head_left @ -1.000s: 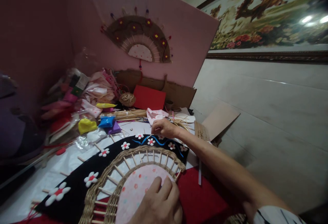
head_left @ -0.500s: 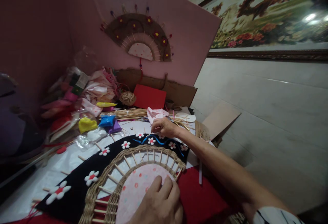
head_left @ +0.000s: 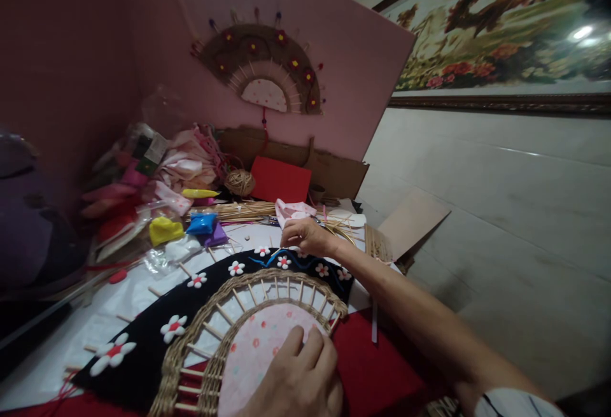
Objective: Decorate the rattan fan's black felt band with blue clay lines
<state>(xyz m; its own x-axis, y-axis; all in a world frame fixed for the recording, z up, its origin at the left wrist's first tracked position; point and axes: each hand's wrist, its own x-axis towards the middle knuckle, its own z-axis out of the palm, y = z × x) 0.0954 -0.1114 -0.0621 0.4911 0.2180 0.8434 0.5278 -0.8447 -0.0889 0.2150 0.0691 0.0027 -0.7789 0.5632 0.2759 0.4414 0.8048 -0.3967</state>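
Note:
A hand-made fan (head_left: 138, 340) lies across the table, with a black fabric band, white clay flowers, woven twine and thin wooden ribs. Its inner half-circle of spotted pink cloth (head_left: 252, 353) is under my left hand (head_left: 298, 375), which rests on it with bent, slightly parted fingers; the thumb is hidden. At the fan's far edge, my right hand (head_left: 303, 237) pinches a thin pale stick (head_left: 275, 253). The stick's tip is by a wavy blue line (head_left: 267, 260) on the black band, among the flowers.
Bags of yellow (head_left: 165, 231), blue (head_left: 200, 223) and purple clay lie behind the fan at left. Farther back are a twine ball (head_left: 239, 182), a bundle of sticks (head_left: 238, 212) and a red sheet (head_left: 281, 178). A finished fan (head_left: 262, 67) hangs on the pink board.
The view has shifted very slightly. My right hand stays at the far edge with the stick, and my left hand stays on the pink cloth.

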